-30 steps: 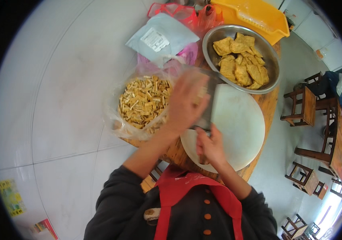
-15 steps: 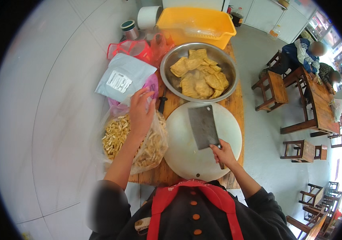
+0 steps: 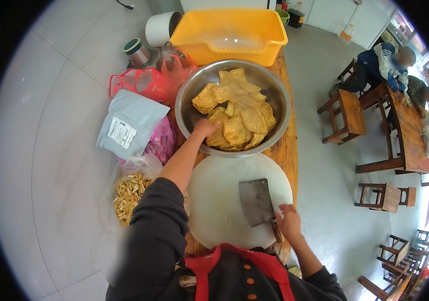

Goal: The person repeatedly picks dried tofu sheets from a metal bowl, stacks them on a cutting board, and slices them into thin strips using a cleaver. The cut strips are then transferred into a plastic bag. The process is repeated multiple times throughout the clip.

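Observation:
My left hand [image 3: 207, 128] reaches into a steel bowl [image 3: 180, 95], its fingers closed at the left edge of a heap of yellow-brown fried tofu pieces [image 3: 238, 131]; the fingertips are partly hidden. A cleaver [image 3: 257, 202] lies flat on the round white cutting board [image 3: 214, 200], its wooden handle pointing toward me. Just right of that handle is my right hand [image 3: 289, 222], off the cleaver and empty, with its fingers apart. Left of the board, a clear plastic bag holds cut yellowish strips [image 3: 130, 197], partly covered by my left forearm.
Behind the bowl stands a yellow plastic tub [image 3: 189, 47]. A grey mailing pouch [image 3: 139, 118], a pink bag [image 3: 161, 141] and a red bag [image 3: 141, 83] sit at left. Two people sit at a wooden table [image 3: 409, 135] on the right, among stools [image 3: 347, 115].
My left hand has moved from above the bag of strips into the bowl. The cleaver, held in my right hand before, now lies on the board, and the right hand has let go.

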A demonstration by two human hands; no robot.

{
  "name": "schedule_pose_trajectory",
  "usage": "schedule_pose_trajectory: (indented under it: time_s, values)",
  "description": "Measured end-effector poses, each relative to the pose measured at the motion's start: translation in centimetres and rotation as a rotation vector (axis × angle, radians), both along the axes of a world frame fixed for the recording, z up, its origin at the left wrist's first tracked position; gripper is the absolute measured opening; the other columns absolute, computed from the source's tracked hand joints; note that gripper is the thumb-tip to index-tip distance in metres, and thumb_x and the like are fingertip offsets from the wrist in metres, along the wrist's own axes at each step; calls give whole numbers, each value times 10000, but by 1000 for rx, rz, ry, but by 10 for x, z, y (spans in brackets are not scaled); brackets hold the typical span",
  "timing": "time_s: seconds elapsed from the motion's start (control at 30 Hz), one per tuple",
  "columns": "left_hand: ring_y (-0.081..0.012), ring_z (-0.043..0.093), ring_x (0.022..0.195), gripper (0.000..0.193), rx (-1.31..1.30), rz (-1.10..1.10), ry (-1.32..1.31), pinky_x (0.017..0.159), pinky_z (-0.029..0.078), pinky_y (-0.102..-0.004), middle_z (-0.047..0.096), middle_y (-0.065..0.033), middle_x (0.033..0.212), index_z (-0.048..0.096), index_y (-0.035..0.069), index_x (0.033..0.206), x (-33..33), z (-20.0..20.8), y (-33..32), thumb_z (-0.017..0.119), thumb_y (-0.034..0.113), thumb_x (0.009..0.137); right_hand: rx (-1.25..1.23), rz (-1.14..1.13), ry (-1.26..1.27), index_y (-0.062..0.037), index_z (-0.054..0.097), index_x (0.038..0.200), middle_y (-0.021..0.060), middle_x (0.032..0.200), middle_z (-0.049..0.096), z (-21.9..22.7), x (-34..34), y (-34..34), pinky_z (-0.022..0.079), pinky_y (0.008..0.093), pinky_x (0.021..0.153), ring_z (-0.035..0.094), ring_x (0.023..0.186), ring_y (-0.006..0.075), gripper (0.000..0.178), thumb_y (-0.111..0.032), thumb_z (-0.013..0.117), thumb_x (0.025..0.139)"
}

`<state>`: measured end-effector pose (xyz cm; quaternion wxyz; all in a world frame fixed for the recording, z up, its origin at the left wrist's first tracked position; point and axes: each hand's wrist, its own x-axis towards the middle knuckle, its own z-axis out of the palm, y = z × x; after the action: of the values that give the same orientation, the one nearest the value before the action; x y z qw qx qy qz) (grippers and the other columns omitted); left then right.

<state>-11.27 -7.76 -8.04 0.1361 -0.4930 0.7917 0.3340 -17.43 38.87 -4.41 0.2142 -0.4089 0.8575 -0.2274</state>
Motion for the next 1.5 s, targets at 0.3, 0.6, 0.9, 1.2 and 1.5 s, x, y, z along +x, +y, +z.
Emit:
schedule_pose_trajectory:
  time_s: [0.3, 0.6, 0.9, 1.2, 1.5]
  values:
    - [-227, 659, 993, 568, 347, 398, 287, 830, 529, -346, 679, -145, 1094, 616, -56, 1189, -7, -31, -12, 799, 312, 797, -338, 66, 246, 53, 543, 1117, 259, 1031, 620, 57, -138, -232, 504, 453, 799, 607, 970, 404, 328, -199, 615, 920]
    - [-208, 606, 1115, 631, 770, 552, 758, 916, 522, -365, 598, -104, 1269, 490, 19, 1323, 3, 1, 25, 787, 270, 825, 345, -105, -80, 54, 461, 1311, 204, 1274, 587, 20, -156, -327, 470, 379, 975, 567, 1189, 326, 825, -435, 787, 732]
    - [-224, 604, 1081, 672, 423, 641, 676, 938, 481, -327, 622, -144, 1187, 501, -33, 1285, -14, -2, 51, 813, 230, 751, 343, -69, 19, -23, 507, 1271, 187, 1235, 611, -1, -146, -325, 486, 387, 943, 601, 1140, 292, 736, -398, 791, 704]
    - [-219, 621, 1054, 559, 540, 461, 693, 891, 491, -340, 647, -116, 1172, 563, -5, 1253, -11, 10, 59, 783, 138, 760, 113, -49, -16, -55, 543, 1220, 216, 1096, 658, -2, -124, -328, 506, 434, 886, 630, 1055, 356, 507, -212, 693, 762]
    - [-195, 651, 935, 429, 138, 290, 753, 797, 530, -321, 664, -92, 1086, 581, -24, 1179, 9, 54, 33, 727, 63, 786, -222, -200, -59, -27, 529, 1252, 231, 1143, 639, 19, -172, -302, 506, 445, 907, 617, 1068, 374, 611, -247, 753, 728]
